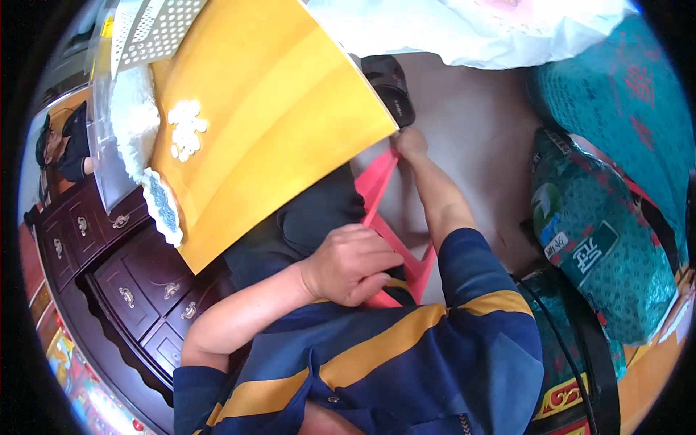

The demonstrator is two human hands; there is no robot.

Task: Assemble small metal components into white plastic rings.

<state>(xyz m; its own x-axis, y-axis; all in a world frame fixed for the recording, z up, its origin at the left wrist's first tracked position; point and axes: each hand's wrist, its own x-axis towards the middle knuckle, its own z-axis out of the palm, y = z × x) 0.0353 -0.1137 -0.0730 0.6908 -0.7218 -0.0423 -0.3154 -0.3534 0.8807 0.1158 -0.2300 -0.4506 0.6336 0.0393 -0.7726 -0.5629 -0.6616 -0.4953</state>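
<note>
Left hand: fingers curled, over the pink angular piece at the lap; can't tell if it's gripping. Right hand: at the piece's upper end, by the tabletop corner; fingers hidden, grip can't be confirmed. Yellow tabletop ahead-left, white discs on it. Black shoe just past right hand. Dark wood drawers left, teal bag right.

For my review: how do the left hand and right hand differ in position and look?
The left hand is near the lap; the right hand is stretched out beside the yellow tabletop's corner. The left hand looks larger in the picture, the right hand smaller. The left hand's curled shape shows clearly; the right hand's grip is unclear. Both are bare.
</note>
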